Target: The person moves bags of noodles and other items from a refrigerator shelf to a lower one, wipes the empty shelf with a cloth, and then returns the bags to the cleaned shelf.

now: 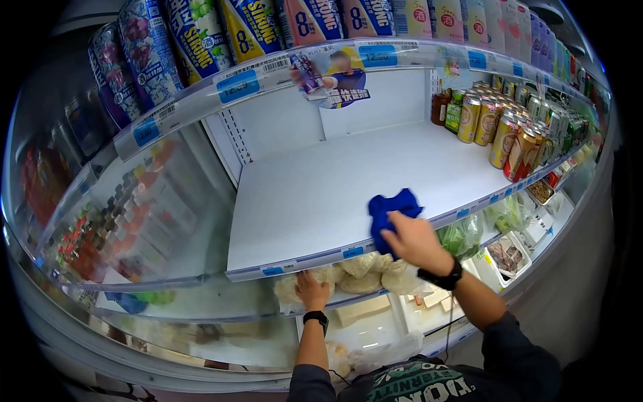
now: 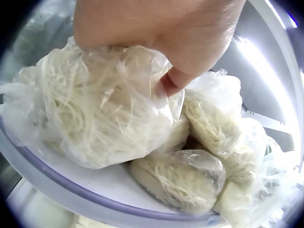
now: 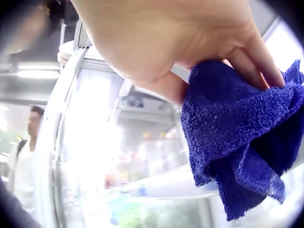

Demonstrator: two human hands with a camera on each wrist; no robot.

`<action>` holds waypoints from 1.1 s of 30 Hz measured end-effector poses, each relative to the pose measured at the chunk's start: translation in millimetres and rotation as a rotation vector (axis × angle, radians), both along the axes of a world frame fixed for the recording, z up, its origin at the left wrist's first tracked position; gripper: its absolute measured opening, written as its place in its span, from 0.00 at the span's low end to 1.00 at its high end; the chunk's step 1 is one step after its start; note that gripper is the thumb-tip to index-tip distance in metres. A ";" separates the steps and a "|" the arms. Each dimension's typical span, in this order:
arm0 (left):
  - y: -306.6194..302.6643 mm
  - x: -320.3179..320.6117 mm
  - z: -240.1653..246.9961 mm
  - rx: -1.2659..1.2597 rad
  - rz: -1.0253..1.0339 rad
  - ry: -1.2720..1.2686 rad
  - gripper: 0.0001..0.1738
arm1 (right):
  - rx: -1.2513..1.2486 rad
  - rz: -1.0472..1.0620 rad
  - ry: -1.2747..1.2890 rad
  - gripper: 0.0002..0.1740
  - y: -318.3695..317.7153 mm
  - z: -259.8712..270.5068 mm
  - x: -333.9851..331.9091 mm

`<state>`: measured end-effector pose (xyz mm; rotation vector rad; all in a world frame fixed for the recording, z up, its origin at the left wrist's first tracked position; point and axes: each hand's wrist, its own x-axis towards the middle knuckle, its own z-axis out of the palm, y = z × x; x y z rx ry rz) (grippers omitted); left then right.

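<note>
A deep blue terry cloth [image 3: 237,123] hangs from my right hand [image 3: 190,42], pinched between thumb and fingers. In the head view the right hand [image 1: 416,241] holds this cloth [image 1: 392,211] over the front edge of a bare white shelf [image 1: 335,181]. Lower down, my left hand [image 1: 313,292] is on a clear plastic bag of pale noodles below that shelf. In the left wrist view the left hand [image 2: 161,33] grips the top of the noodle bag [image 2: 104,109], with the thumb bent against its side. Its other fingers are hidden behind the bag.
More noodle bags [image 2: 180,180] lie beside the held one. Gold drink cans [image 1: 506,141] stand at the shelf's right end. Tall patterned cans [image 1: 248,30] line the shelf above, which carries a hanging promotional sign [image 1: 335,77]. A person [image 3: 28,156] stands at far left in the right wrist view.
</note>
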<state>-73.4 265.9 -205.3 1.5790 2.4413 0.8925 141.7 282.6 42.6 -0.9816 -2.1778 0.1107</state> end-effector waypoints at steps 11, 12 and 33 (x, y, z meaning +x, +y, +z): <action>6.4 -58.4 -43.3 -0.330 -0.278 -0.221 0.39 | -1.231 0.536 0.849 0.21 -23.3 17.1 -239.7; 15.2 -68.3 -46.5 -0.451 -0.294 -0.183 0.39 | -1.475 0.618 1.088 0.19 -10.5 21.8 -225.9; 33.0 -58.9 3.9 -0.151 -0.217 -0.192 0.36 | -0.022 -0.404 0.067 0.15 61.3 -10.5 170.7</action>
